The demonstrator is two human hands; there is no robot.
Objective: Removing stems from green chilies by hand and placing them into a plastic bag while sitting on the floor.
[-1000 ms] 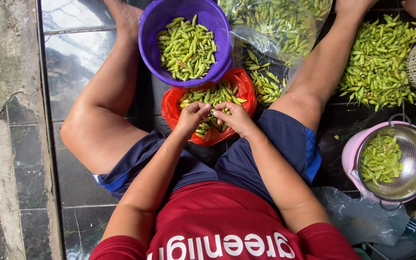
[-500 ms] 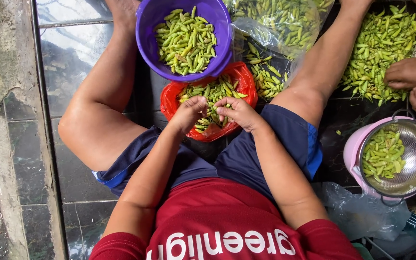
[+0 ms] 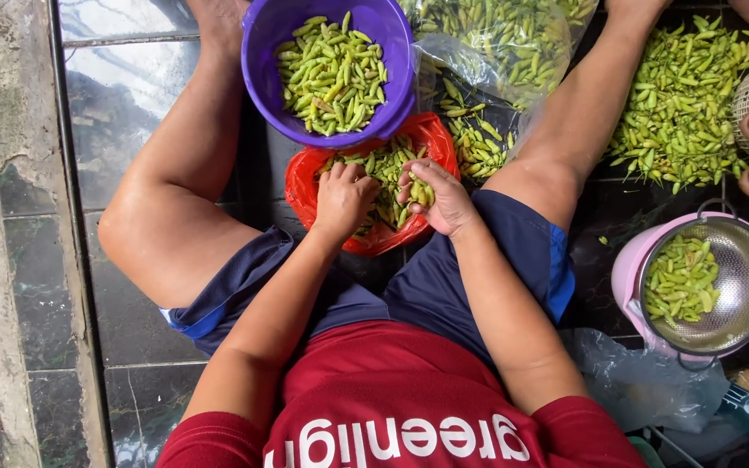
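While both hands sit at frame centre in the red bowl, the left hand is curled among chillies. The right hand pinches a few chillies. A purple bowl overlaps the red one above.

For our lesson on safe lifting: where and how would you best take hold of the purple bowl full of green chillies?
Probably the purple bowl is best gripped by its bare rim, on the left and right sides. The near edge overlaps the red bag, where the left hand and right hand work; chillies fill the inside.
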